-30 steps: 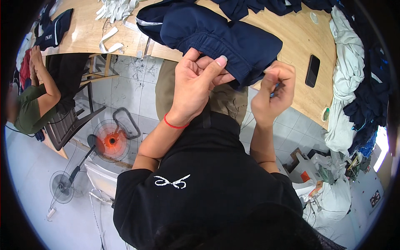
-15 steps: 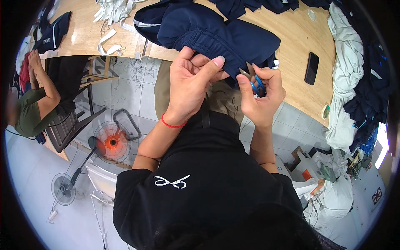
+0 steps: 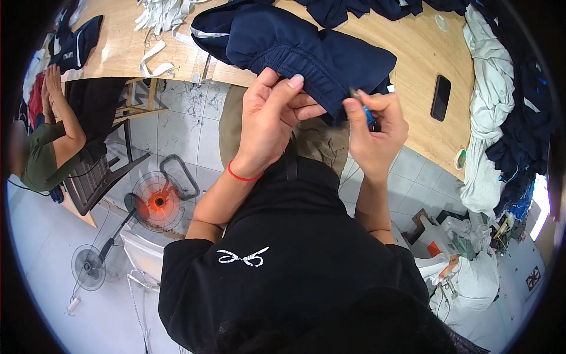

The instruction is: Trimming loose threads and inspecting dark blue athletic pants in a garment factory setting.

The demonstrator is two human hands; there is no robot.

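Note:
A navy garment (image 3: 277,38) with a gathered elastic edge lies on the near side of the wooden table and hangs over its rim. My left hand (image 3: 274,106), a red cord round its wrist, pinches the garment's elastic edge between thumb and fingers. In my right hand (image 3: 377,127) are small blue-handled scissors (image 3: 369,117); the fingers wrap round the handles. Only a short bit of blade shows past my thumb, close to the garment's right end, and the fingers hide the rest. A small white tag (image 3: 390,88) shows beside that end.
On the table (image 3: 430,53) a black phone (image 3: 441,97) lies to the right, near a heap of pale cloth (image 3: 486,106). White strips (image 3: 162,13) lie at the back left. Over at the left, a co-worker's arm (image 3: 68,121) shows above a chair; floor fans (image 3: 158,202) stand below.
My right hand has shifted slightly right and turned, and the scissors' blades, spread apart before, now barely show. My left thumb has moved a little up and left along the elastic edge.

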